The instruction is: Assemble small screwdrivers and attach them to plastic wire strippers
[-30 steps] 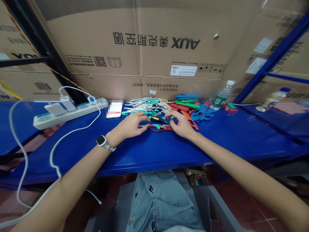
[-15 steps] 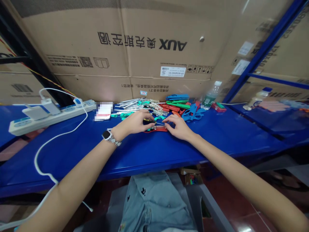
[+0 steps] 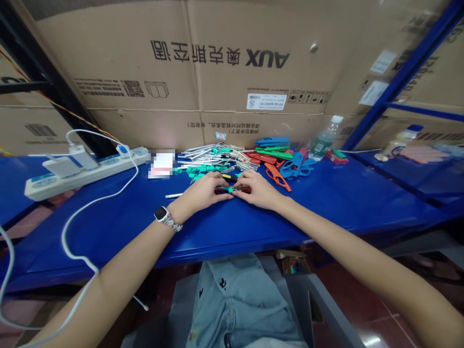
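Observation:
Both hands are close together over the near middle of the table. My left hand (image 3: 209, 191) is closed round the left end of a red plastic handle shell (image 3: 243, 189), and my right hand (image 3: 258, 189) grips its right end. Between the fingertips shows a small green part (image 3: 230, 190) in the shell; the rest is hidden by fingers. A black and yellow tool (image 3: 229, 178) lies just behind the hands. Beyond it are a pile of thin metal tubes (image 3: 203, 153), several green plastic pieces (image 3: 206, 168), and an orange handle shell (image 3: 277, 176).
Blue handle shells (image 3: 299, 165) lie right of the pile, near a water bottle (image 3: 324, 140) and a red box (image 3: 336, 157). A power strip (image 3: 90, 173) with a white cable (image 3: 72, 212) is on the left. Cardboard (image 3: 217, 29) stands behind the blue table (image 3: 326, 208).
My hands have come closer together, and both now grip the red shell. The thin wire seen between them earlier no longer shows. The view has shifted slightly.

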The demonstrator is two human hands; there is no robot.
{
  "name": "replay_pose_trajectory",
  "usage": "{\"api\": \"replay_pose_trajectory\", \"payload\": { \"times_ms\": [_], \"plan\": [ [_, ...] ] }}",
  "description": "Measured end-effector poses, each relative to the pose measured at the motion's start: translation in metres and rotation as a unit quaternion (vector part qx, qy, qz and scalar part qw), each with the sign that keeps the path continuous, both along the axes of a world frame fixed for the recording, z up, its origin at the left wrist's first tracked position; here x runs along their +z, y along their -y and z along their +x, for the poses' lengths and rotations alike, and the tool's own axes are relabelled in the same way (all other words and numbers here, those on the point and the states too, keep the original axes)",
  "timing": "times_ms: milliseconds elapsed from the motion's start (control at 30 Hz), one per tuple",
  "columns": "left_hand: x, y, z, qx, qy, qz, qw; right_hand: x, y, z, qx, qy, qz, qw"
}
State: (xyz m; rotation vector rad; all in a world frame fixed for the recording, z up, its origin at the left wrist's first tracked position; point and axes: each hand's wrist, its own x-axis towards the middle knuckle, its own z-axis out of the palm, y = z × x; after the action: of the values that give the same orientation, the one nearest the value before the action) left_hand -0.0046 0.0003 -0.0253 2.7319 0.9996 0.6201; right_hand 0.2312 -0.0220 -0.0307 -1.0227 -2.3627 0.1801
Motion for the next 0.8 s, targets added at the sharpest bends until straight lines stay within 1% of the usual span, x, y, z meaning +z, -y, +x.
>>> {"api": "replay_pose_trajectory", "payload": {
  "times_ms": [67,233,400,467,600,800],
  "plan": [
    [0.001,0.001,0.001,0.006,0.001,-0.003,1.000,0.000,-0.001,-0.002,-0.012,-0.008,-0.012,1.000],
    [0.006,0.009,0.003,0.044,-0.004,-0.006,0.999,0.002,0.005,-0.005,-0.039,0.023,-0.026,0.999],
    [0.003,0.012,0.005,0.092,0.011,-0.014,0.996,0.003,0.008,-0.007,-0.046,0.025,-0.025,0.998],
    [0.002,0.012,0.005,0.106,0.008,-0.004,0.994,0.003,0.007,-0.008,-0.052,0.027,-0.028,0.998],
    [0.002,0.013,0.004,0.104,-0.005,0.023,0.994,0.005,0.008,-0.009,-0.061,0.026,-0.042,0.997],
    [-0.004,0.012,0.004,0.120,0.038,-0.011,0.992,0.010,0.012,-0.010,-0.067,0.020,-0.065,0.995]
  ]
}}
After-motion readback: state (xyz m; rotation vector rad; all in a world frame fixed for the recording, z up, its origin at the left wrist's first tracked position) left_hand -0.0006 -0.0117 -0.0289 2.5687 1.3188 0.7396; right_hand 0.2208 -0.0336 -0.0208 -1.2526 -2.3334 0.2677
